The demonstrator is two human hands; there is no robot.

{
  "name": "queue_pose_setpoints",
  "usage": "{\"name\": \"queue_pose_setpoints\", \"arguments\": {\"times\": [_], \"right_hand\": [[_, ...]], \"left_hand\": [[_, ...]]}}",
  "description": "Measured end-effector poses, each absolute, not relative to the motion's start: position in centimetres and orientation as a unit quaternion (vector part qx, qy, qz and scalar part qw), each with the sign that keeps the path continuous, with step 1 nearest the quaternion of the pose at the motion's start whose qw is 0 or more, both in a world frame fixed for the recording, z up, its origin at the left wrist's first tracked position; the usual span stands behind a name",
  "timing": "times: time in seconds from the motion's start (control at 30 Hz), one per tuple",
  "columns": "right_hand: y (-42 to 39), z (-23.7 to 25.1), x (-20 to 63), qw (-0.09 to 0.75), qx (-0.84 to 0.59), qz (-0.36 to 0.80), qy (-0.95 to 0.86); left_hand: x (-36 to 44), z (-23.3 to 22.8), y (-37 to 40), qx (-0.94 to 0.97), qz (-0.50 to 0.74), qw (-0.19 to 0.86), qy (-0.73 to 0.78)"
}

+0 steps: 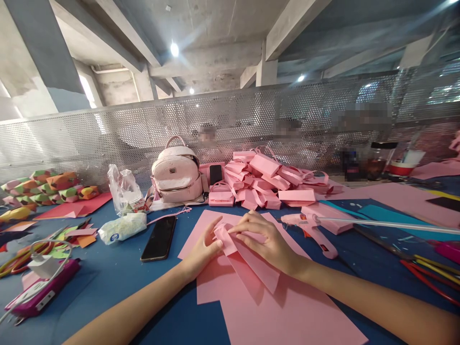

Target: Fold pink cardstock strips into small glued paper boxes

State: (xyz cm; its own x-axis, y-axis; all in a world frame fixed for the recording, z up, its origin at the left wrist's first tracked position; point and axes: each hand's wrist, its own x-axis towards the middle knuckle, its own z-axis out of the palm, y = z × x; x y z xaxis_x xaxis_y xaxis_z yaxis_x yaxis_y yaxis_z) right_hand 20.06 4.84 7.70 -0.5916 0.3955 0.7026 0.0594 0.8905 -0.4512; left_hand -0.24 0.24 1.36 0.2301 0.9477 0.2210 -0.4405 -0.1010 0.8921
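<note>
A folded piece of pink paper [247, 270], shaped like a narrow box with long flaps, is held between my two hands. My left hand [203, 249] grips its upper left end, thumb on the near side. My right hand [268, 242] is closed over the upper right part, with fingertips pressed at the fold. Beneath both hands lie large flat sheets of pink paper [287, 316] on the blue table. Right of my right hand rests a pink glue gun [316, 232] with a long pale glue stick [388, 224] in its back.
Behind my hands is a pile of folded pink paper boxes [266, 175], beside a pink backpack [176, 177]. A black phone [159, 238] lies left of the sheets. A purple power strip [45, 290] sits far left; scissors [427, 275] lie far right. A perforated metal screen [136, 129] stands behind.
</note>
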Motion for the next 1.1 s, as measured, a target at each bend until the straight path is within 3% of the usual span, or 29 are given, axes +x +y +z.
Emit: {"name": "queue_pose_setpoints", "arguments": {"times": [1.1], "right_hand": [[4.35, 7.82, 20.0, 0.42, -0.116, 0.173, -0.883]], "left_hand": [[-0.17, 1.24, 0.26, 0.483, 0.565, 0.614, 0.267]]}}
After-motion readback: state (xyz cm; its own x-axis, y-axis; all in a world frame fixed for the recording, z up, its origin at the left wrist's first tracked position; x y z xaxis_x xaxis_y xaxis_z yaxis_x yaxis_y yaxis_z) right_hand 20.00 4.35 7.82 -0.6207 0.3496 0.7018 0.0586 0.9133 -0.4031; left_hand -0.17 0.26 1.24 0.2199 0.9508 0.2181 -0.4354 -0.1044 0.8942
